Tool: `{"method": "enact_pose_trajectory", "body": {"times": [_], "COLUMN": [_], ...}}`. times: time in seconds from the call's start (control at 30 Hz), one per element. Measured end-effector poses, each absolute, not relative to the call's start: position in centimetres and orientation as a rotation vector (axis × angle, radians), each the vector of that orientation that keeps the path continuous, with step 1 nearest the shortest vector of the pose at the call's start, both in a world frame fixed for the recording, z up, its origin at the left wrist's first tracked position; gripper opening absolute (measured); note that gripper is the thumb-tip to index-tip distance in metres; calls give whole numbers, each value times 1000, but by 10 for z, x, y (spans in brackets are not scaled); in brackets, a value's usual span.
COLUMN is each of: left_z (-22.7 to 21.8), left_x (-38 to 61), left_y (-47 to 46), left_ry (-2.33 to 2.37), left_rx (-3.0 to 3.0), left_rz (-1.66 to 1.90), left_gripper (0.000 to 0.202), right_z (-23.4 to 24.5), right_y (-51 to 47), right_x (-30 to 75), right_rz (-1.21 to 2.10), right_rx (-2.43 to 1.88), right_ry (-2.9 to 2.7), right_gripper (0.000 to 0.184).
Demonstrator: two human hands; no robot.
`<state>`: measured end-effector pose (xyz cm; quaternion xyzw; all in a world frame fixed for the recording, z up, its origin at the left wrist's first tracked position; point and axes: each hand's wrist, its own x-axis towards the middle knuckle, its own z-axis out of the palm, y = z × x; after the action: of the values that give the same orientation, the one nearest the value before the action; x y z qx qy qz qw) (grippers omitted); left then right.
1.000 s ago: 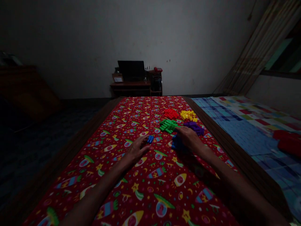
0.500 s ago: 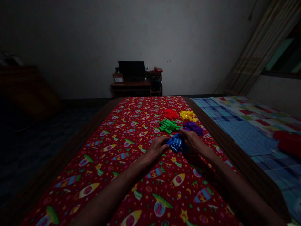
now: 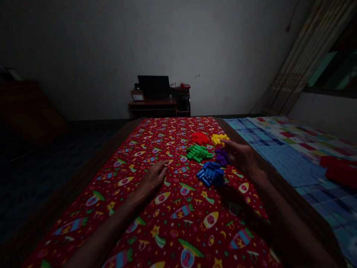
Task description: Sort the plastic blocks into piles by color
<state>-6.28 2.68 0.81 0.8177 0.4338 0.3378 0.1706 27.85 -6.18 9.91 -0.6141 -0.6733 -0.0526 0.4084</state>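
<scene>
Five heaps of small plastic pegs lie on a red rocket-print cloth: blue, green, red, yellow and purple. My left hand lies flat on the cloth, fingers stretched out, well left of the blue heap and touching no peg. My right hand hovers over the purple heap, fingers loosely spread and blurred. It hides part of the purple and yellow pegs. I see nothing held in it.
The cloth covers a table with dark wooden edges. A chequered mattress with a red object lies to the right. A low desk with a dark screen stands at the far wall. A curtain hangs at right.
My left hand pushed a stray blue peg into the blue heap, then drew back left onto the cloth. My right hand left the blue heap and moved up over the purple one.
</scene>
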Motion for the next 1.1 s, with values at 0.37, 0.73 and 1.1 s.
{"method": "enact_pose_trajectory", "body": {"times": [0.37, 0.73, 1.1], "left_z": [4, -2, 4], "left_x": [-155, -159, -157], "left_y": [56, 60, 54], "left_ry": [1741, 1736, 1695], "left_rx": [1987, 2150, 2117], "left_rz": [1051, 1063, 1103], "left_gripper": [35, 34, 32], "right_z": [18, -19, -11], "right_y": [3, 11, 6], "right_x": [397, 403, 396], "right_rz": [154, 149, 113], "right_rx": [-1513, -1626, -1631], "right_ry": [-652, -804, -784], "right_gripper": [37, 39, 40]}}
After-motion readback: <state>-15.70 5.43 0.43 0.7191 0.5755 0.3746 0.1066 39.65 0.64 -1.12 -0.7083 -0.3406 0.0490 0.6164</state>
